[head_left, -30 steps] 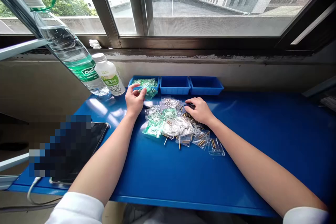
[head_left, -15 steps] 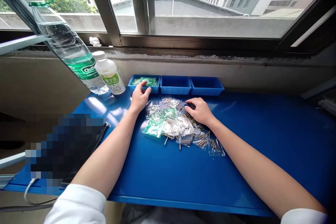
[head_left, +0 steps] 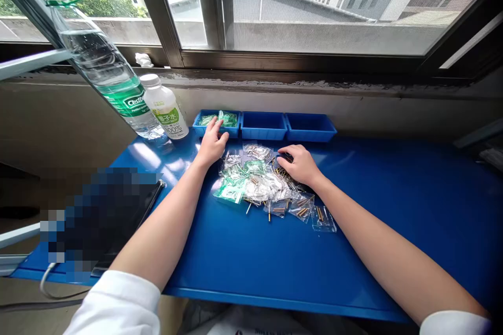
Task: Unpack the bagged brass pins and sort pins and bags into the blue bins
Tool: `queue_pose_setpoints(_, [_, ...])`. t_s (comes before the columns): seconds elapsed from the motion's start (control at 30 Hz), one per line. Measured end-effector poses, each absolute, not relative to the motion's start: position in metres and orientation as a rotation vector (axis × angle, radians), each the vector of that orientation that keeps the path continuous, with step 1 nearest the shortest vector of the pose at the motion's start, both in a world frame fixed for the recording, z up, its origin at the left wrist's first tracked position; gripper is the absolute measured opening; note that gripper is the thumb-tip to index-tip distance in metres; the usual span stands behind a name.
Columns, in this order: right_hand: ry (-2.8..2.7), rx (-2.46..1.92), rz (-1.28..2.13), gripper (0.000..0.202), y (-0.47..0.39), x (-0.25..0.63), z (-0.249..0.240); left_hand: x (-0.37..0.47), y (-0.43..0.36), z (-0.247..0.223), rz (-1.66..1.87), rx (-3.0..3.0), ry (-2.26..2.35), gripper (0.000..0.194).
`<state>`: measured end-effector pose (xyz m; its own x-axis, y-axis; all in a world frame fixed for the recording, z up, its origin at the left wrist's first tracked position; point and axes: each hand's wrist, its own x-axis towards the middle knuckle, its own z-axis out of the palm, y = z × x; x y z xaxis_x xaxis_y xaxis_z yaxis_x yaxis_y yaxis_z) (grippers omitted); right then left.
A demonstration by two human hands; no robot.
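Observation:
My left hand reaches to the front rim of the left blue bin, its thumb and fingers apart with nothing seen between them. Inside this bin lie green-and-clear plastic packets, one standing up a little just past my fingertips. My right hand hovers over or rests on the right side of the pile, thumb and fingers spread; its palm side is hidden. The pile holds green-tinted bags, clear bags and loose gold-and-dark pins.
Two more blue bins, a middle one and a right one, stand along the wall. A large water bottle and a small white bottle stand at the back left. A blurred dark object lies on the blue table.
A packet in the left bin now stands up higher near my left fingertips, and the left fingers are straighter. My right hand has hardly moved. The view has shifted slightly.

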<state>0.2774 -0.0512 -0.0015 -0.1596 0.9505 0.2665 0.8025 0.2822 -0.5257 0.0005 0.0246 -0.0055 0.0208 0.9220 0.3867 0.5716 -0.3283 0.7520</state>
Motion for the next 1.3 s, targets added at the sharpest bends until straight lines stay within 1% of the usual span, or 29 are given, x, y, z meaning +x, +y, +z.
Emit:
queue_pose_setpoints(0.13, [-2.013, -1.569, 0.354, 0.026, -0.051, 0.277, -0.001, 0.002, 0.024, -0.01, 1.213, 1.953, 1.611, 0.051])
queue_pose_setpoints(0.3, [-2.013, -1.58, 0.363, 0.028, -0.052, 0.277, -0.001, 0.002, 0.021, -0.008, 1.2, 2.02, 1.556, 0.05])
queue_pose_setpoints(0.53, [-2.018, -1.569, 0.353, 0.028, -0.052, 0.278, -0.002, 0.003, 0.01, -0.003, 1.327, 2.032, 1.557, 0.035])
queue_pose_setpoints(0.63, [-2.023, -1.574, 0.355, 0.029, -0.051, 0.278, -0.002, 0.003, 0.004, -0.002, 1.266, 2.1, 1.488, 0.025])
queue_pose_setpoints(0.73, [-2.024, -1.574, 0.348, 0.028, -0.051, 0.278, -0.002, 0.006, -0.003, 0.002, 1.134, 2.182, 1.356, 0.021])
queue_pose_setpoints(0.83, [-2.024, -1.573, 0.346, 0.028, -0.05, 0.277, -0.003, 0.011, -0.012, 0.012, 0.897, 2.297, 1.227, 0.023])
queue_pose_setpoints(1.0, [-2.023, -1.564, 0.335, 0.027, -0.051, 0.277, -0.003, 0.021, -0.023, 0.025, 0.468, 2.431, 1.135, 0.036])
queue_pose_setpoints(1.13, [-2.019, -1.559, 0.337, 0.026, -0.051, 0.277, -0.002, 0.022, -0.025, 0.026, 0.358, 2.427, 1.146, 0.049])
queue_pose_setpoints(1.3, [-2.018, -1.557, 0.346, 0.026, -0.051, 0.277, -0.002, 0.02, -0.025, 0.026, 0.36, 2.376, 1.111, 0.048])
